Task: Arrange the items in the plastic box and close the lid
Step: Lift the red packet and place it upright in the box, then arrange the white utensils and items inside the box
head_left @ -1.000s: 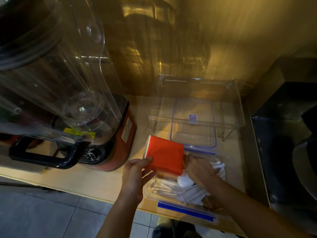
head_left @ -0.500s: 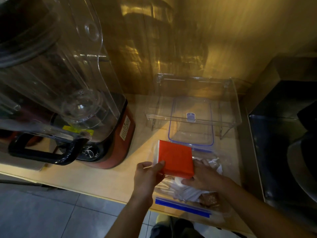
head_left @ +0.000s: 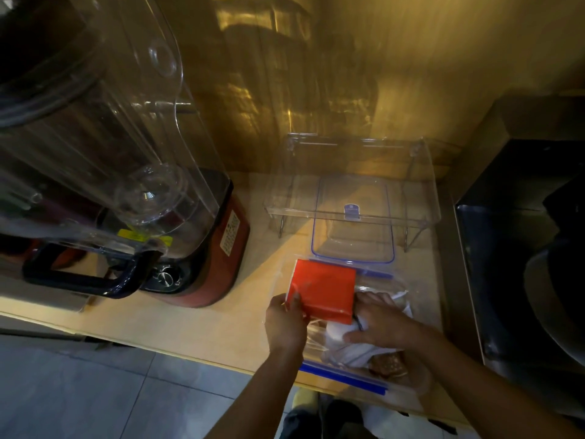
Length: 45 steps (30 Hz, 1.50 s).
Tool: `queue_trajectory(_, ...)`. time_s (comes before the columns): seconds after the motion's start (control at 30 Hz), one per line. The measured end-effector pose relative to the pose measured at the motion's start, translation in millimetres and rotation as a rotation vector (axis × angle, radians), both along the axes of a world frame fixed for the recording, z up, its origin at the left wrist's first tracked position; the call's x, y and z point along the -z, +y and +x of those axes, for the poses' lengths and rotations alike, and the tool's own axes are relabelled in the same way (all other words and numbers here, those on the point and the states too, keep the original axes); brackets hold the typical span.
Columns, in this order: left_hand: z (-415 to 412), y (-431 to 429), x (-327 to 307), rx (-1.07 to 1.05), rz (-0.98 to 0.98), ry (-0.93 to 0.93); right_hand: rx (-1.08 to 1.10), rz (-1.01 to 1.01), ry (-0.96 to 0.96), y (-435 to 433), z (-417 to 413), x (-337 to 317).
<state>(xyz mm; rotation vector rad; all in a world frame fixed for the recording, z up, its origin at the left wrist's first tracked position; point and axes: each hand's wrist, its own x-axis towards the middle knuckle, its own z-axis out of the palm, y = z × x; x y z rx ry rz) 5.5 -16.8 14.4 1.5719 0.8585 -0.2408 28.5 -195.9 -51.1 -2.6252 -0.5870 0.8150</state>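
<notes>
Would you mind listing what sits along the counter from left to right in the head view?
Blender's black handle → red blender base → left hand → red packet → right hand → dark steel unit at the far right.

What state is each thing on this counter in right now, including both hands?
Plastic box: open, filled with white packets.
Lid: off, lying behind the box.
Red packet: held tilted over the box.
Left hand: gripping the red packet's edge.
Right hand: pressing down the white packets.
Blender: standing left, untouched.
</notes>
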Motion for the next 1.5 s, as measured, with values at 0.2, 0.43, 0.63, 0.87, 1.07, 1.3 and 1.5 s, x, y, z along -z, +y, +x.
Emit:
queue_trajectory(0.2, 3.2, 3.3, 11.3, 0.425, 0.559, 0.054, 0.129, 0.073, 0.044, 3.1, -3.9, -3.4)
queue_trajectory(0.43, -6.4, 8.4, 16.9, 1.147, 0.947, -0.611, 0.111, 0.001, -0.031, 6.4, -11.3, 0.6)
queue_trajectory(0.63, 17.1, 13.3, 28.0, 1.61, 1.048, -0.354, 0.1, -0.031, -0.03, 6.0, -9.7, 1.7)
queue_trajectory(0.87, 25.6, 14.7, 30.1, 1.669, 1.158, -0.386, 0.069, -0.017, -0.014, 3.3, -7.3, -1.1)
queue_trajectory(1.07, 21.8, 12.0, 30.4, 1.673, 1.183, -0.35, 0.043, 0.006, -0.013, 0.9, -9.2, -4.3)
queue_trajectory(1.3, 14.4, 11.0, 43.3, 1.567, 1.165, -0.357, 0.08, -0.005, 0.073, 6.9, -4.6, -16.9)
queue_trajectory(1.5, 12.7, 10.4, 44.9, 1.532, 1.15, -0.353, 0.034, -0.058, 0.061, 12.6, -2.6, -15.8)
